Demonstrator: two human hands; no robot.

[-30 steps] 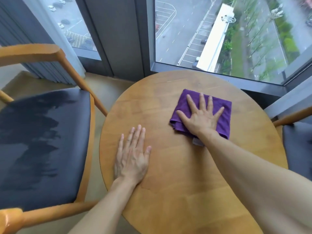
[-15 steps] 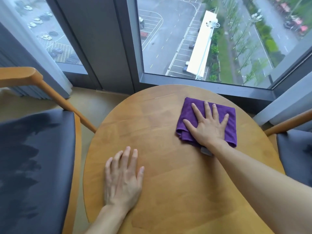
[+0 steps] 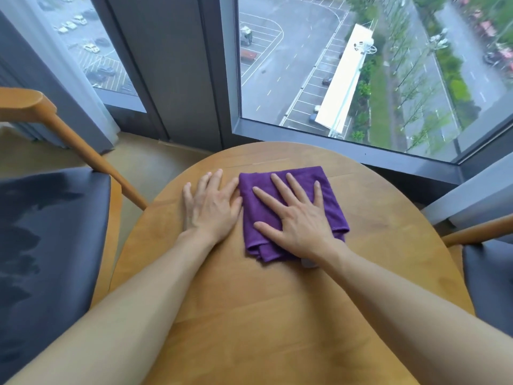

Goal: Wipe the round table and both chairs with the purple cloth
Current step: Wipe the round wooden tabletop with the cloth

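Note:
The folded purple cloth (image 3: 327,190) lies on the far half of the round wooden table (image 3: 249,315). My right hand (image 3: 297,220) presses flat on it with fingers spread. My left hand (image 3: 211,207) lies flat on the bare wood just left of the cloth, its thumb side touching the cloth's edge. One chair (image 3: 50,245) with a dark seat and wooden arms stands at the left; its seat shows darker damp-looking patches. The second chair (image 3: 488,279) is partly in view at the right edge.
Floor-to-ceiling windows (image 3: 361,65) with a grey frame stand right behind the table. A grey curtain (image 3: 50,65) hangs at the back left. A strip of tan floor (image 3: 144,168) separates the left chair from the table.
My left hand has moved forward from the table's near left part to beside the cloth. The cloth and my right hand now lie nearer the table's middle. The view has shifted.

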